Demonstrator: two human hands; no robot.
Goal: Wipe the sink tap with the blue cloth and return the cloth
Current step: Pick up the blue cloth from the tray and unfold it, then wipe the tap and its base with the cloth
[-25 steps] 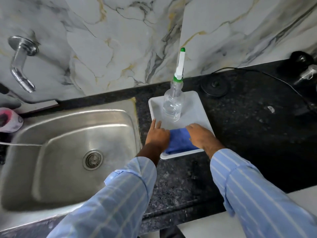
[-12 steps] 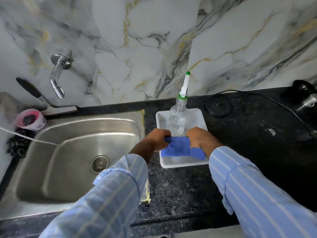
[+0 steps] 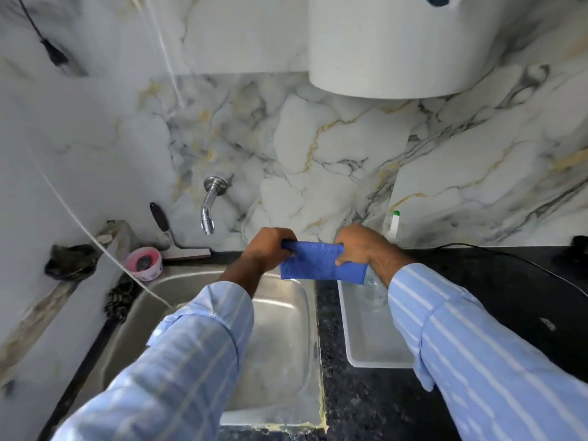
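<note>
Both hands are up off the counter with the cloth (image 3: pixel 321 261) stretched between them. The left hand (image 3: pixel 270 248) is clenched around the cloth's left end, and the right hand (image 3: pixel 362 246) pinches its right end, thumb on the front of the fabric. The cloth is blue and hangs as a flat folded band in the air, over the gap between the sink (image 3: pixel 280 345) and the tray (image 3: pixel 346 316), touching neither as far as I can see.

The tap (image 3: pixel 210 203) is a chrome spout coming out of the marble wall (image 3: pixel 334 148), left of the left hand and a bit farther back. Nothing is touching it right now, the cloth is near it but clearly apart.

The white tray sits on the black counter (image 3: pixel 509 297) just right of the sink. A clear bottle (image 3: pixel 372 291) stands in it, mostly hidden behind the right hand and sleeve, with only its green-tipped nozzle (image 3: pixel 394 222) poking up past the wrist.

Over on the far left corner of the sink there's a pink tub (image 3: pixel 144 264) and a scraper (image 3: pixel 171 237) with a dark handle leaning against the wall. A white cord (image 3: pixel 95 240) droops down into the sink from the left. A big white cylinder (image 3: pixel 397 43) is mounted on the wall above, top right. A black cable (image 3: pixel 509 259) runs across the counter on the far right. Both sleeves are light blue with stripes.
</note>
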